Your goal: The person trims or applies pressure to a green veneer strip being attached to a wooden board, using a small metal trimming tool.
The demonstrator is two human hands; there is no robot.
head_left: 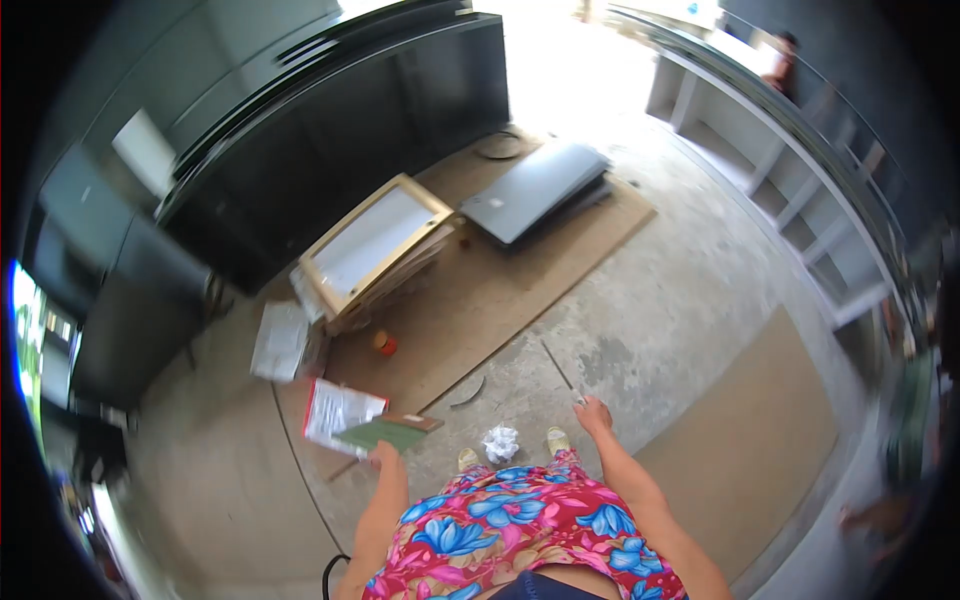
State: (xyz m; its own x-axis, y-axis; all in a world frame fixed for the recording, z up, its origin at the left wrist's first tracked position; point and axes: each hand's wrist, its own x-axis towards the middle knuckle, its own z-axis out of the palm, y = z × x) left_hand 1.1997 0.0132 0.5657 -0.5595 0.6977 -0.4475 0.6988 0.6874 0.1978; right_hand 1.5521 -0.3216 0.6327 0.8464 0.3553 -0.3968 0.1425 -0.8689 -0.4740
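My left hand (pixel 386 456) is closed at the lower edge of a green panel (pixel 385 434), which lies over a red-edged sheet (pixel 338 412) with printing. Beside the panel is a brown strip (pixel 418 422). On the right, my right hand (pixel 594 414) is closed around the near end of a thin dark rod (pixel 558 366) that points forward and left. Crumpled white paper (pixel 501 444) lies on the floor between my feet.
Framed panels (pixel 380 245) are stacked on a brown board (pixel 500 320), near dark glossy panels (pixel 535 190) and an orange item (pixel 384 343). A brown sheet (pixel 745 430) lies right. White shelving (pixel 780 185) stands far right; a person (pixel 783 62) is behind it.
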